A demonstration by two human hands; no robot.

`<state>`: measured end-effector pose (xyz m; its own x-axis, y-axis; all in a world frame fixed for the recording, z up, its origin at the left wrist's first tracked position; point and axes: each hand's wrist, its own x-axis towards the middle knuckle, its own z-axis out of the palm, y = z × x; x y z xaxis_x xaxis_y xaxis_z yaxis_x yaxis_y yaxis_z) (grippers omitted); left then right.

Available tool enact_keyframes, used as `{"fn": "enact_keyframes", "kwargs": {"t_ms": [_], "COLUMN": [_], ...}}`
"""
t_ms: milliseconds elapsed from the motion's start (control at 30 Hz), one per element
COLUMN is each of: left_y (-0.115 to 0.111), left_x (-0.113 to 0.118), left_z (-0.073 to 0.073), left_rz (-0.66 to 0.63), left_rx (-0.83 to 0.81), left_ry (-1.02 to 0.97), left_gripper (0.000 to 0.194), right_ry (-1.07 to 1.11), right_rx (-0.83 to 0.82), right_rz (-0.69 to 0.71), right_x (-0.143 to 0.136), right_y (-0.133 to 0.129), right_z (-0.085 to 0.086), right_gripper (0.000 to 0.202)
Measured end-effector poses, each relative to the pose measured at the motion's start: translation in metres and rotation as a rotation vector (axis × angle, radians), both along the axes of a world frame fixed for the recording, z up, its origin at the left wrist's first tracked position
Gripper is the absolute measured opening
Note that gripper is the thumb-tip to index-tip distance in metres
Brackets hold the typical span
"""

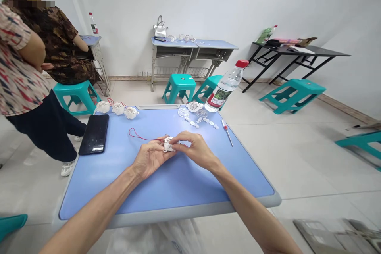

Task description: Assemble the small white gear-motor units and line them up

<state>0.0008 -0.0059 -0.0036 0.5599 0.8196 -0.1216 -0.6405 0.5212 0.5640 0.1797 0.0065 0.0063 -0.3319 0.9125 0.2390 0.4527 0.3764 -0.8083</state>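
A small white round plastic casing (168, 145) with a looped red cord (139, 136) is held above the middle of the blue desk. My left hand (149, 159) cradles it from below, thumb pressed on its near side. From the right, the thumb and fingers of my right hand (198, 150) pinch at the casing's right side. A small shiny bit shows between those fingers, too small to make out. Beyond my hands lie a clear round plastic cover (183, 112), another white round casing (194, 106) and several small white gears (193, 123).
On the desk (104, 190), a black phone (94, 134) lies left, near several white casings (118, 108). A water bottle (224, 87) stands at the far right edge, by a red-and-white screwdriver (227, 131). Two people (24, 59) are at the left. Teal stools (179, 85) stand beyond.
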Motion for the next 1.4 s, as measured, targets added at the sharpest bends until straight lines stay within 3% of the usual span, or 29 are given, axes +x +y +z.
{"fn": "enact_keyframes", "kwargs": {"t_ms": [967,1400], "left_y": [-0.0019,-0.0046], "left_x": [0.0018,0.0033], "left_z": [0.0023,0.005], "left_rz": [-0.02,-0.048], "left_rx": [0.013,0.022], "left_ry": [0.006,-0.002], "left_gripper": [0.032,0.028], "right_ry": [-0.134,-0.201], "right_rx": [0.134,0.197], "right_rz": [-0.03,0.027], "right_x": [-0.0011,-0.0013], "right_y": [-0.0043,-0.0075], "right_z": [-0.0038,-0.0006], "right_gripper": [0.017,0.017]}}
